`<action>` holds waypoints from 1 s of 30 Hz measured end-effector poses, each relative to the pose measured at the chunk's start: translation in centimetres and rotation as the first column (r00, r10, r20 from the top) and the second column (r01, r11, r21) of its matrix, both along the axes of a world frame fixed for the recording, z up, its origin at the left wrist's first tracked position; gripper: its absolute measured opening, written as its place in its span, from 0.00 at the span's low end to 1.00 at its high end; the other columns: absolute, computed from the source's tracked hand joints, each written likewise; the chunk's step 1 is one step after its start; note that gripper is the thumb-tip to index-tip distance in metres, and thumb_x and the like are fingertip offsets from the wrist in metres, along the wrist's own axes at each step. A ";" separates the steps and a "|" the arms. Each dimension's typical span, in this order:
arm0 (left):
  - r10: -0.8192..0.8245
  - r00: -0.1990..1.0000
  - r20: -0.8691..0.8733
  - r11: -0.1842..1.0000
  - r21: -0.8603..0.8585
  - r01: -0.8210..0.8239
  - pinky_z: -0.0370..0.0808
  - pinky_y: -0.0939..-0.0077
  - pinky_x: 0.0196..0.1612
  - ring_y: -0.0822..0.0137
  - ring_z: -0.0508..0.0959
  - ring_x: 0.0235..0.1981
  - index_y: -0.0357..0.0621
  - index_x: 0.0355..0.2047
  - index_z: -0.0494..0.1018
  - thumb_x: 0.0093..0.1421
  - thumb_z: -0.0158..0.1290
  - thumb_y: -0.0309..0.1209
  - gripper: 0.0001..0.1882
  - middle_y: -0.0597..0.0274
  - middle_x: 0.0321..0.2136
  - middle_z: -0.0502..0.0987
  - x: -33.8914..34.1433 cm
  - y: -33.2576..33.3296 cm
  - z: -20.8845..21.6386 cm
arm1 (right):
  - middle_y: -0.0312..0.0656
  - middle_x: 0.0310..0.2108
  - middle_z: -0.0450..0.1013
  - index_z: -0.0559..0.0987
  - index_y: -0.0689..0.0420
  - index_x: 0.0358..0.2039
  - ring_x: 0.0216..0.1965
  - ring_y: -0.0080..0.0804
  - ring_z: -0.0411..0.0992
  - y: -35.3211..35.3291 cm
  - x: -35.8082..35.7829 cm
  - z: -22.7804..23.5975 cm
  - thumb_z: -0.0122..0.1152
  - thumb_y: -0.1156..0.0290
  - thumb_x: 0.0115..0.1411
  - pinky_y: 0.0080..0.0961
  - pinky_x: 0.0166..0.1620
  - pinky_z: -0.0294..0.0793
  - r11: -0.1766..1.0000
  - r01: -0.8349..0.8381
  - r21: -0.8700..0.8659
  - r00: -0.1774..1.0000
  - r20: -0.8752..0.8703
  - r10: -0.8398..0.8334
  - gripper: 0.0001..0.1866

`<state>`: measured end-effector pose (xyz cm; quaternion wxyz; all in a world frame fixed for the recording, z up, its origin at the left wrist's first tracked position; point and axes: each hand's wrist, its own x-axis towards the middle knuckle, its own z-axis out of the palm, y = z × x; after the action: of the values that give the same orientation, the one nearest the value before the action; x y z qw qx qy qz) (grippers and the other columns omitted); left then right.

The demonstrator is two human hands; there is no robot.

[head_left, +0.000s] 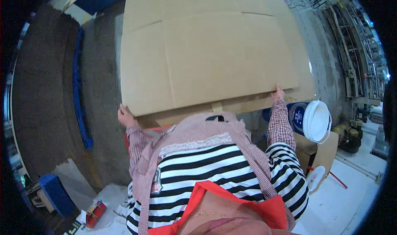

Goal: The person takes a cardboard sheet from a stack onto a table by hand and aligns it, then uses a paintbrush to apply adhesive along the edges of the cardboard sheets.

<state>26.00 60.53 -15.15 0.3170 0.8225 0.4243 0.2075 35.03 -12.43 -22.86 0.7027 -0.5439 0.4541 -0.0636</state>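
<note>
Spanning the near edge, two grip points were seen on one large brown cardboard sheet (215,53). Sheet was located directly in front of the body, laid flat-looking and extended away past the top of the view. Far end was cut off, so overall length could not be confirmed; long axis was judged to run away from the torso, roughly square to the line between the hands.

Left-hand corner was gripped by the left hand (127,116), fingers closed at the edge. Near edge just inside the right corner was pinched by the right hand (279,94). Fingers below the board were hidden on both sides.

Near edge was slanted: left end was set closer to the torso, right end farther out. Neither hand was nearer to the sheet, since both were in contact; the bulk was left forward of both and between them.

More cardboard (305,96) was exposed under the right side, offset outward. A white bucket (317,121) was placed just beside the right forearm, with a blue bucket (297,116) next to it.
</note>
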 end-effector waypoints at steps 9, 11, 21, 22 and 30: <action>-0.291 0.853 0.433 0.892 -0.200 0.405 0.59 0.87 0.23 0.83 0.62 0.21 0.37 0.23 0.70 0.61 0.43 0.36 0.16 0.73 0.19 0.67 0.5 0.6 16.0 | 0.42 0.43 0.66 0.65 0.63 0.46 0.41 0.38 0.66 -0.7 -0.4 -1.7 0.59 0.62 0.51 0.36 0.41 0.68 0.976 0.082 0.203 0.970 0.207 -0.124 0.26; -0.365 0.780 0.509 0.900 -0.021 0.435 0.58 0.88 0.22 0.84 0.61 0.20 0.38 0.20 0.68 0.61 0.42 0.36 0.16 0.74 0.18 0.65 0.2 0.9 14.6 | 0.41 0.40 0.69 0.68 0.62 0.42 0.39 0.36 0.68 -0.8 -0.5 -1.9 0.60 0.61 0.51 0.33 0.39 0.69 0.974 0.023 0.224 0.937 0.335 -0.099 0.22; -0.134 0.965 -0.227 0.991 -0.010 0.135 0.68 0.58 0.36 0.46 0.72 0.35 0.39 0.35 0.72 0.59 0.37 0.47 0.24 0.45 0.33 0.73 0.2 1.0 -5.1 | 0.44 0.18 0.70 0.73 0.61 0.30 0.16 0.31 0.67 -0.5 1.7 -1.0 0.61 0.59 0.49 0.24 0.14 0.64 0.979 -0.061 -0.196 0.985 -0.168 0.028 0.18; -0.131 0.961 -0.244 0.991 -0.013 0.131 0.68 0.58 0.36 0.46 0.72 0.35 0.39 0.35 0.72 0.59 0.37 0.47 0.24 0.45 0.33 0.73 0.2 0.9 -5.3 | 0.43 0.18 0.70 0.73 0.61 0.29 0.16 0.31 0.67 -0.6 1.8 -1.0 0.61 0.59 0.49 0.25 0.14 0.65 0.973 -0.066 -0.220 0.979 -0.205 0.019 0.17; -0.091 0.973 -0.210 0.976 0.176 0.129 0.68 0.57 0.30 0.49 0.74 0.29 0.41 0.29 0.71 0.57 0.40 0.50 0.23 0.49 0.26 0.75 -0.1 -2.7 -4.6 | 0.45 0.17 0.69 0.71 0.63 0.29 0.14 0.31 0.66 -0.9 0.8 -0.3 0.60 0.60 0.50 0.25 0.16 0.68 0.977 -0.025 -0.213 0.976 -0.218 -0.023 0.18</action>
<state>25.90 57.81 -19.73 0.2044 0.8878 0.3862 0.1444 35.79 -13.34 -23.16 0.5856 -0.6204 0.5191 -0.0514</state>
